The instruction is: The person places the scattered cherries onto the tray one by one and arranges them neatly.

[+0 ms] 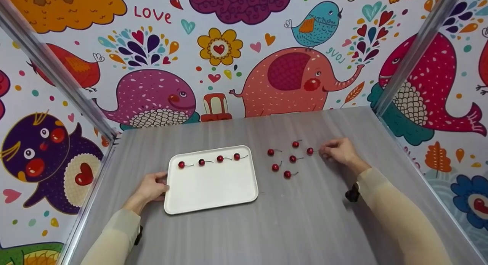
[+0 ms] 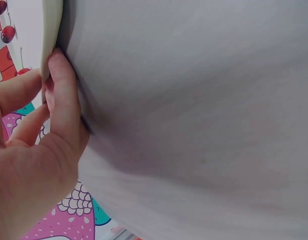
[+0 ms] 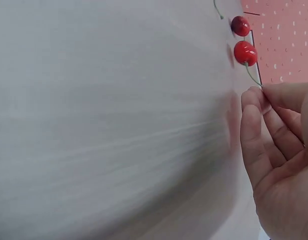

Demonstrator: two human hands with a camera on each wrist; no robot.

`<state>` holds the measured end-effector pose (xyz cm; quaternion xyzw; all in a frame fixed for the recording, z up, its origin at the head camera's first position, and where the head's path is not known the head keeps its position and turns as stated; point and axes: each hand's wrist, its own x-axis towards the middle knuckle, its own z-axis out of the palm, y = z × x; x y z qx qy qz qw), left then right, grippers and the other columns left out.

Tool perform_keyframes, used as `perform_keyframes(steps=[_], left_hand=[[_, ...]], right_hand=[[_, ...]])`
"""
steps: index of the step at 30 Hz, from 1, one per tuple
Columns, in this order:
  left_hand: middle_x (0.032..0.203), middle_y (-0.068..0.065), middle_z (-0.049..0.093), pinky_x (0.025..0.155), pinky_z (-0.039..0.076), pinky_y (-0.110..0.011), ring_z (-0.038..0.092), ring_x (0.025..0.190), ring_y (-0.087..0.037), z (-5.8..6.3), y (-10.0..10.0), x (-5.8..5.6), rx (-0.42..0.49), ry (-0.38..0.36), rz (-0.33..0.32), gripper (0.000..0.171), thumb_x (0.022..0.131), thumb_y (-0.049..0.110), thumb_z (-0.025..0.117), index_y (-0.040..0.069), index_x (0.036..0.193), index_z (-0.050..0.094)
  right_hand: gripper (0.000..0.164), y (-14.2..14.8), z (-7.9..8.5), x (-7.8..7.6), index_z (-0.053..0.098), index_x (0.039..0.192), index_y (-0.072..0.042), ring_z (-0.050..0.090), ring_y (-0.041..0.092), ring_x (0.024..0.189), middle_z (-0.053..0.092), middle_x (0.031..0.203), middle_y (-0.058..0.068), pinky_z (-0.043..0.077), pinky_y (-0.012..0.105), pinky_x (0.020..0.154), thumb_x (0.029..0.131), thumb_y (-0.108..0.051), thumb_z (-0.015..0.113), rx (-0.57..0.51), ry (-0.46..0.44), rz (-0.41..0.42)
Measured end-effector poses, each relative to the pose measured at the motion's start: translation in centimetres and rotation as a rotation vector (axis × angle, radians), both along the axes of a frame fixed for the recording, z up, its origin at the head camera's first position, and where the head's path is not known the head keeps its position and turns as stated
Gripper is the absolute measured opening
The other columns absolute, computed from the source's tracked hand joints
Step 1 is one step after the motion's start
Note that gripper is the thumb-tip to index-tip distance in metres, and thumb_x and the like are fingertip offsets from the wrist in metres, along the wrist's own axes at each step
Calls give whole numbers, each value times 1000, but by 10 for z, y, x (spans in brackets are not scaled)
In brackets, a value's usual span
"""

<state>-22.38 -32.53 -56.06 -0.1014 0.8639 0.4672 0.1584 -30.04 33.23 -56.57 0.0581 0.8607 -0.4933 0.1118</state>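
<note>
My left hand [image 1: 150, 188] grips the left edge of a white rectangular tray [image 1: 211, 190]; in the left wrist view, its thumb and fingers sit on either side of the tray rim [image 2: 52, 27]. Several red cherries with stems, among them one at the left end [image 1: 181, 164], lie in a row along the tray's far side. Right of the tray, my right hand [image 1: 338, 152] pinches the stem of a cherry [image 3: 245, 53] between thumb and fingertips. That cherry's red fruit [image 1: 310, 151] is at the left of the fingers, beside the loose group.
Several other cherries, such as the nearest one [image 1: 287, 174], lie loose on the grey table [image 1: 282, 227] between the tray and my right hand. A patterned wall [image 1: 221, 78] with metal posts [image 1: 415, 51] stands behind the table.
</note>
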Motion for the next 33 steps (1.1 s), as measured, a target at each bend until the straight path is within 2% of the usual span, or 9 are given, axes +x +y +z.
perform_keyframes(steps=[4,11,16,21,33], left_hand=[[108,-12,56,76,67,-39,70,89,-20,0,0,-1,3,0,4,74,96,-6,63,-11,166,43],[107,-11,57,75,66,-37,69,88,-19,1,0,-1,19,2,7,74,95,-7,62,-12,166,42],[103,-9,56,73,66,-37,69,83,-17,2,0,0,33,10,11,75,93,-7,62,-13,165,43],[102,-8,56,73,67,-37,69,82,-16,3,0,1,35,13,11,74,93,-7,63,-13,165,44],[103,-8,56,74,67,-38,68,86,-18,0,0,1,28,15,11,74,95,-6,63,-11,166,43]], right_hand=[[33,-5,1,3,79,130,7,74,12,84,85,105,8,65,24,77,109,-17,72,-38,13,-19],[38,-18,3,7,76,137,5,78,14,89,86,111,6,66,25,81,110,-21,72,-148,-28,-87],[35,-29,3,7,76,134,10,80,10,83,86,101,1,67,27,76,108,-14,72,-218,22,-101],[34,-41,5,10,76,133,10,78,10,82,85,96,-4,66,27,75,108,-13,72,-251,44,-97],[31,-75,10,15,77,128,11,80,13,83,84,94,-1,67,30,78,107,-11,73,-312,52,-50]])
